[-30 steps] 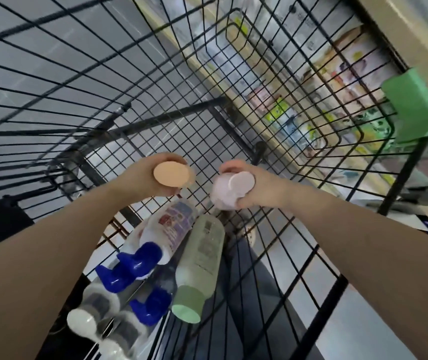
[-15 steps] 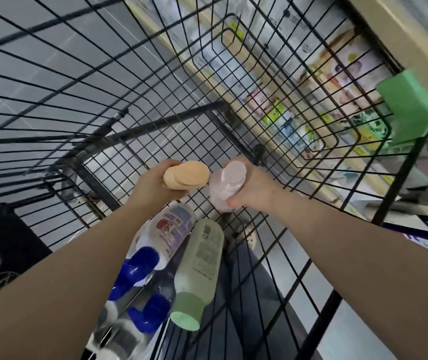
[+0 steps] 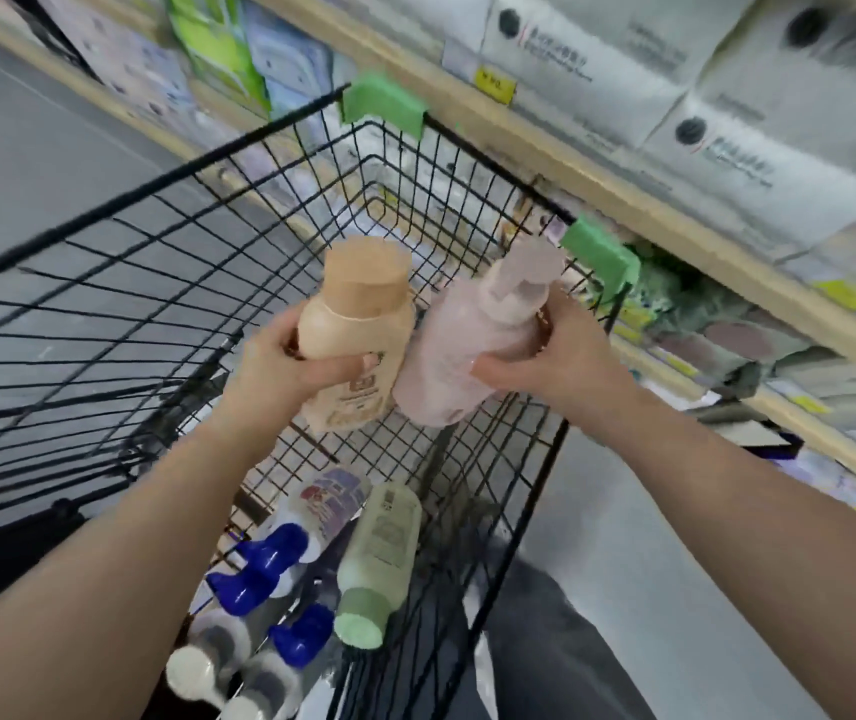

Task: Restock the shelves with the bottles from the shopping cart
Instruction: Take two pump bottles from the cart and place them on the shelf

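Bottles lifted, none shelved yet by what shows: left hand [image 3: 285,366] grips peach bottle [image 3: 350,330], right hand [image 3: 545,356] grips pink pump bottle [image 3: 459,340], both raised above cart [image 3: 156,241], touching or nearly; both roughly upright, caps up, tilted slightly away; below hands, green bottle [image 3: 382,553] and blue-capped bottles [image 3: 280,558] lie flat, caps toward person; shelf [image 3: 623,200] beyond right hand

Bottles [image 3: 379,558] lie in the cart [image 3: 166,262], left of the shelves [image 3: 639,210].
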A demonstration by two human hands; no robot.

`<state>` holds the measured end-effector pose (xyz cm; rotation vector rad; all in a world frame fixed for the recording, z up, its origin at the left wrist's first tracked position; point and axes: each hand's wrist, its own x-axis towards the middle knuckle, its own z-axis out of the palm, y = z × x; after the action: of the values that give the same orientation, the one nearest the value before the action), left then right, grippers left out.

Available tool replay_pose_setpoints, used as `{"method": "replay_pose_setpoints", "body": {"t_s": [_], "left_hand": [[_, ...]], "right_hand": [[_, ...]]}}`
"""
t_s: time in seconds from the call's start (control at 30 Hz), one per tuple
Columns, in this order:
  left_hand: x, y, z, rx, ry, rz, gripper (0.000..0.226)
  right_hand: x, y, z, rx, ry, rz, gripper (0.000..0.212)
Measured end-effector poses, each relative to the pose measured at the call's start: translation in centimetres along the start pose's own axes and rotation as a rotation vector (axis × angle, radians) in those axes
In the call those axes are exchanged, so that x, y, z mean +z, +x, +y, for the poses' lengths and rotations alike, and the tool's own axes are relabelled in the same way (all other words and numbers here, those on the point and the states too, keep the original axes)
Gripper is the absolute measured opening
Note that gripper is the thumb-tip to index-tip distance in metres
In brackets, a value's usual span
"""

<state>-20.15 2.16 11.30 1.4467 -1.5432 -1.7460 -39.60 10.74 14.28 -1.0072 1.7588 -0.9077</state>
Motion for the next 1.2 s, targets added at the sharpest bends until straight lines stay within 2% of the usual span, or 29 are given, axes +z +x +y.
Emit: {"method": "replay_pose_setpoints", "body": {"t_s": [0.07,0.13,0.2,0.3,0.4,0.7,0.9,1.2], "left_hand": [[1.0,-1.2,3.3,0.06,0.011,-0.02,0.042],[2.5,-2.9,6.3,0.127,-0.001,-0.036,0.031],[4.7,-4.7,9.2,0.219,-0.026,-0.058,0.025],[8.2,-7.4,12.4,0.293,-0.042,-0.094,0.026],[12.3,-9.9,14.8,0.355,-0.039,-0.166,0.039],[30.5,-20.4,19.4,0.567,0.078,-0.362,0.023],[41.8,-26.4,22.0,0.699,0.125,-0.54,0.032],[53.5,-30.3,25.1,0.785,0.202,-0.744,0.043]], "right_hand": [[-2.1,-2.0,-1.9,-0.063,0.029,0.092,0.051],[-4.3,-4.3,-3.4,-0.116,0.054,0.161,0.056],[-6.9,-6.9,-4.6,-0.176,0.095,0.229,0.052],[-10.6,-10.8,-5.3,-0.246,0.124,0.299,0.05],[-14.7,-15.1,-4.9,-0.306,0.157,0.339,0.053],[-29.3,-32.1,0.5,-0.374,0.124,0.558,0.051],[-37.8,-42.3,3.9,-0.423,0.043,0.673,0.054],[-45.9,-50.8,8.3,-0.408,-0.145,0.843,0.059]]}}
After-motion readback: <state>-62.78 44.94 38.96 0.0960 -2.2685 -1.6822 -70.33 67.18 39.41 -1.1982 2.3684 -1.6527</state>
